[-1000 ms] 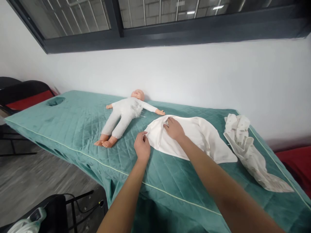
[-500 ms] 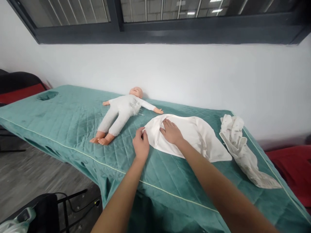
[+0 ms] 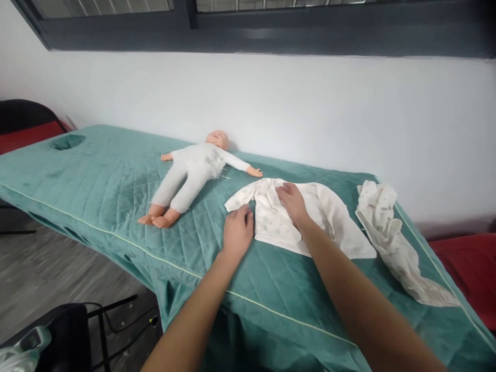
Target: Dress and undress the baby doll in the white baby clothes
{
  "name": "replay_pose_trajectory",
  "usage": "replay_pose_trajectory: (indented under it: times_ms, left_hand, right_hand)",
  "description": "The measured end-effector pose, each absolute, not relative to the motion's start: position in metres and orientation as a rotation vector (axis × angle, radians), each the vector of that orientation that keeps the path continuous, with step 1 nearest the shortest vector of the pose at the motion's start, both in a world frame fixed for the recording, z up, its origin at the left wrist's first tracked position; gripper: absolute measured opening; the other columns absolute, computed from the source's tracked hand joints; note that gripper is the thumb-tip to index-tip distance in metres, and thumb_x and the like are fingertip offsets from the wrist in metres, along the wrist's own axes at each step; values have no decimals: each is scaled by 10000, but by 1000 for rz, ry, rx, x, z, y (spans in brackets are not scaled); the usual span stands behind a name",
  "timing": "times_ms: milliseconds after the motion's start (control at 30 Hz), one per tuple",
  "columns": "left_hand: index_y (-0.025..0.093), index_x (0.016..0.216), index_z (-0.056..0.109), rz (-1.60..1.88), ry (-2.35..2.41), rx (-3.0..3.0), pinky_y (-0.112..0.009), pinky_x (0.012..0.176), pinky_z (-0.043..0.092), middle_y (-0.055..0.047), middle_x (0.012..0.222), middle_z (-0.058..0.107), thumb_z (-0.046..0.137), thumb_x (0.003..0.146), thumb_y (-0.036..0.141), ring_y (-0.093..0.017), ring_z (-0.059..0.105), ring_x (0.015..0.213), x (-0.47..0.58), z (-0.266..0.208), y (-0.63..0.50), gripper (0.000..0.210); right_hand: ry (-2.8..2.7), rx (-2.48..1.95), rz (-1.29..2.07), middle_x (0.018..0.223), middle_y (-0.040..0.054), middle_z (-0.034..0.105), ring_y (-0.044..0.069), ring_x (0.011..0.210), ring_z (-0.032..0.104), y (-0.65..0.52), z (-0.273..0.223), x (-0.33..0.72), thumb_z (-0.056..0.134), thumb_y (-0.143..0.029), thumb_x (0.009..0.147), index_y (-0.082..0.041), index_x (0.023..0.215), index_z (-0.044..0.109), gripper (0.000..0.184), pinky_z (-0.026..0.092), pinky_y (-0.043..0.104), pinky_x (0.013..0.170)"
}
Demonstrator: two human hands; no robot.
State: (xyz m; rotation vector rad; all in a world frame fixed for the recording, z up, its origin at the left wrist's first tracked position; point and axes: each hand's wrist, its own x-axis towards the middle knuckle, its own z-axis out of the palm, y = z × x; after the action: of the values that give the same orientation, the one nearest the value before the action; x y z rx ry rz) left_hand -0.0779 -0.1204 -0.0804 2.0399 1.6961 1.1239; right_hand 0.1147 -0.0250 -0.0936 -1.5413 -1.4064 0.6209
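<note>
A white baby shirt (image 3: 277,225) with a small faded print lies on the green quilted cover, its left sleeve spread toward the doll. My left hand (image 3: 238,232) is at the underside of that sleeve, fingers curled and thumb close to them, on the cloth's edge. My right hand (image 3: 293,203) rests on the upper middle of the shirt with bent fingers closed on bunched fabric. Its fingertips are partly hidden. Left of the shirt, a baby doll (image 3: 189,173) with a white cloth body lies on its back, arms out, one hand close to the shirt.
Another crumpled, printed white garment (image 3: 391,243) lies at the right end of the green-covered bed (image 3: 127,217). The bed has a face hole (image 3: 67,142) at far left and stands against a white wall. Red-and-black chairs (image 3: 29,126) and a dark seat (image 3: 58,336) are around it.
The shirt's left part has been turned over, so the sleeve and printed side now show. My right hand has moved right with the fabric; my left hand has shifted slightly right.
</note>
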Motion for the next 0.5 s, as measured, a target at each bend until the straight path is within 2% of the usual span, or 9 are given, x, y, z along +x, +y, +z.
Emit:
replay_pose_trajectory:
  times_ms: [133, 233, 300, 367, 500]
  left_hand:
    - [165, 1321, 543, 983, 1868, 2115, -441, 1044, 412, -137, 1162, 709, 480, 932, 265, -267, 624, 1136, -85, -72, -106, 407]
    - [172, 1402, 467, 900, 1929, 2162, -460, 1085, 354, -159, 1223, 678, 487, 935, 366, -289, 577, 1199, -83, -72, -94, 507]
    - [196, 1443, 426, 872, 1939, 2158, -478, 1090, 338, -153, 1215, 681, 496, 927, 420, -303, 563, 1208, -84, -76, -82, 567]
    - [225, 1463, 411, 870, 1938, 2146, -496, 1093, 330, -143, 1196, 689, 519, 912, 452, -316, 554, 1212, -86, -80, -67, 605]
    - [258, 1411, 494, 905, 1945, 2109, -509, 1080, 342, -141, 1140, 696, 570, 879, 472, -324, 565, 1178, -92, -83, -38, 579]
  right_hand:
    - [-1558, -1699, 626, 1243, 108, 626, 231, 1020, 630, -8, -79, 106, 673, -522, 766, -214, 1404, 471, 737, 486, 361, 903]
    - [-1845, -1828, 511, 1293, 80, 579, 250, 1082, 609, 1, -67, 101, 638, -525, 806, -282, 1384, 520, 638, 447, 384, 961]
    - [-1924, -1837, 429, 1280, 54, 574, 248, 1089, 601, 3, -63, 98, 585, -513, 845, -315, 1273, 618, 473, 437, 374, 961]
    - [-1877, -1824, 409, 1185, 41, 615, 231, 1045, 604, 3, -62, 98, 550, -469, 863, -294, 1104, 699, 332, 434, 345, 931]
    - [-1736, -1820, 471, 861, 30, 654, 205, 839, 598, 6, -64, 105, 560, -425, 820, -223, 779, 672, 235, 435, 317, 787]
